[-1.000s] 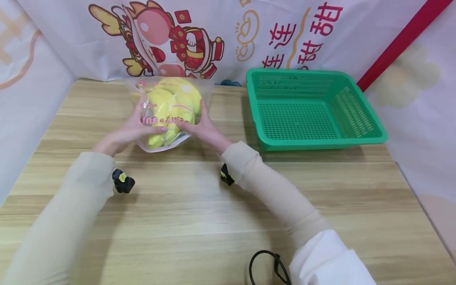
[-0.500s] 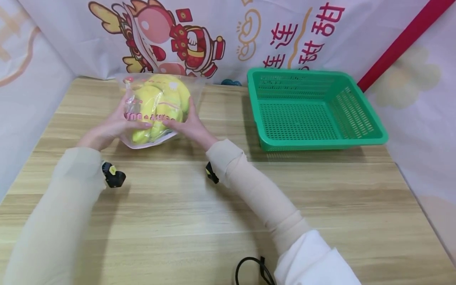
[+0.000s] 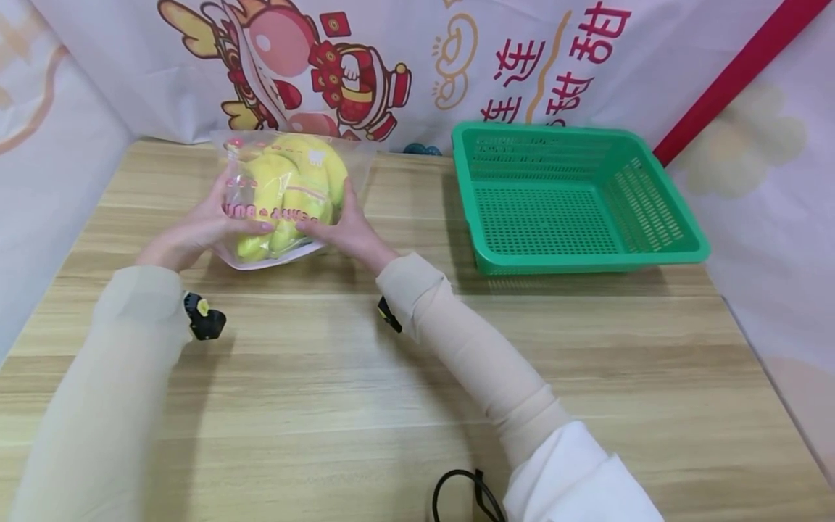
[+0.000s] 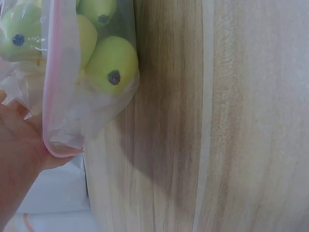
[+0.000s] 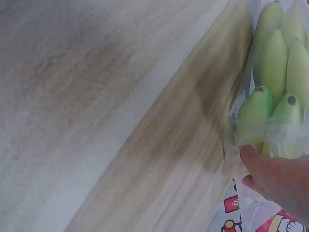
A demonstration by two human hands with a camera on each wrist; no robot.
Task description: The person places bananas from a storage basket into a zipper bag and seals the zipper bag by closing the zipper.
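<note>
A clear plastic bag (image 3: 243, 194) with pink lettering holds yellow toy-like bananas (image 3: 301, 174) at the back left of the table. My left hand (image 3: 196, 230) grips the bag's left side, thumb across its front. On the opposite side, my right hand (image 3: 355, 230) holds it with the thumb on the front and a finger along the edge. The left wrist view shows the bag's pink-edged rim beside my left hand (image 4: 19, 137); dark banana tips show through the plastic. In the right wrist view, my right hand (image 5: 282, 181) touches the bag below several greenish-yellow bananas (image 5: 274, 63).
A green perforated plastic basket (image 3: 587, 259) stands on the wooden table (image 3: 313, 391) at the back right. A printed white cloth (image 3: 417, 43) hangs behind the table. A black cable loop (image 3: 457, 478) lies near the front edge.
Both hands have carried the bag of bananas a short way left. Over the last half second it has hardly moved. The green basket stays where it was.
</note>
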